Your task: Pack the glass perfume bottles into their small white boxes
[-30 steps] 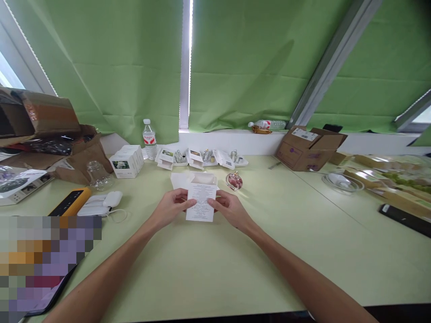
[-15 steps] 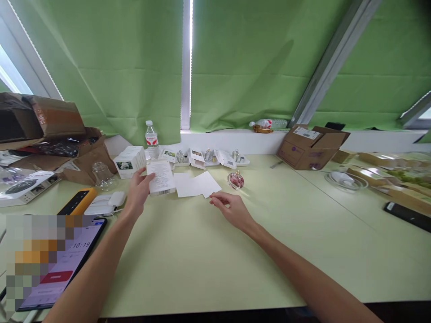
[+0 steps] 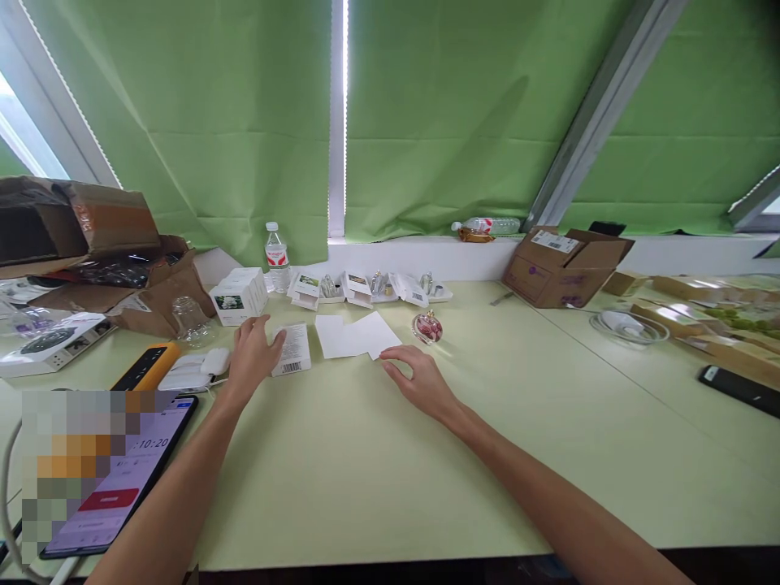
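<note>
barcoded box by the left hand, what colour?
The box is white with dark print; best seen in the head view.

Exposure OK, bright and even at mid-frame. Daylight is behind the green blinds (image 3: 213, 122); they glow, with a diagonal shadow across the upper centre-right one. Slit (image 3: 345, 106) at top centre blown to white, window (image 3: 30, 134) at upper left washed out too. Soft, faint shadows on the table (image 3: 378, 471); dark strip along the bottom edge. Glare on packs (image 3: 688, 311) at right, bright glow beside the ornament (image 3: 428, 327). Cards (image 3: 359, 333) near-flat white. Box (image 3: 292, 353) print too small to read. Wide-angle stretch toward the sides, dark upper-right corner. Mosaic covers part of the phone (image 3: 137, 479), lower left.
</note>
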Action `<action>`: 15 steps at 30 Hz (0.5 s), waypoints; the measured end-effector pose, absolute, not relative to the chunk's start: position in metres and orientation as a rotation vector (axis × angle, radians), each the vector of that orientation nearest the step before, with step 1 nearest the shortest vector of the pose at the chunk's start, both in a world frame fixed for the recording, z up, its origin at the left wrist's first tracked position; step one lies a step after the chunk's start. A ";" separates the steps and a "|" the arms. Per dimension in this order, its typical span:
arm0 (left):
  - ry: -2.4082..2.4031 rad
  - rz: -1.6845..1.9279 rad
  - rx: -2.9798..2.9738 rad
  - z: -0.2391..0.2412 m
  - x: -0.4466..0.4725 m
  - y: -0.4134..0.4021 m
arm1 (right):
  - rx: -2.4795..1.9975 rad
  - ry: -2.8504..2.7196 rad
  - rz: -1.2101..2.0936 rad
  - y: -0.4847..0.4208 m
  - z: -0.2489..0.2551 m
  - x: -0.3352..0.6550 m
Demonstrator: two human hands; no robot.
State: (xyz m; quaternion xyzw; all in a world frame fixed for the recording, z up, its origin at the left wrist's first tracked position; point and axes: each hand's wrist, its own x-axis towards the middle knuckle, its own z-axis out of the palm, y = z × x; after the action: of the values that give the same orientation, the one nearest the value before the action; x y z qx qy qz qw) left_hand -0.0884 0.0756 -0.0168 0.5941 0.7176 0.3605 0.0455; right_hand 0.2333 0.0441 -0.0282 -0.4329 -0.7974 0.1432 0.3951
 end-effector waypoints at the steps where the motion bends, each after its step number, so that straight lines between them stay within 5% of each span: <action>1: 2.151 1.098 1.903 -0.016 -0.083 0.075 | -1.094 -2.022 0.362 0.044 -0.029 0.233; 5: 1.843 0.987 2.399 -0.019 -0.059 0.068 | -1.086 -2.016 0.361 0.044 -0.029 0.233; 15: 1.726 0.730 2.592 -0.043 -0.029 0.053 | -1.092 -2.047 0.359 0.042 -0.028 0.232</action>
State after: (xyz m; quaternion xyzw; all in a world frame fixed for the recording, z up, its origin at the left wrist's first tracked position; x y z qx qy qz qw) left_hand -0.0294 0.0535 -0.0427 0.8101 0.5393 0.2280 -0.0285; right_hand 0.2316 0.0425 -0.0278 -0.4290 -0.8042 0.1409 0.3865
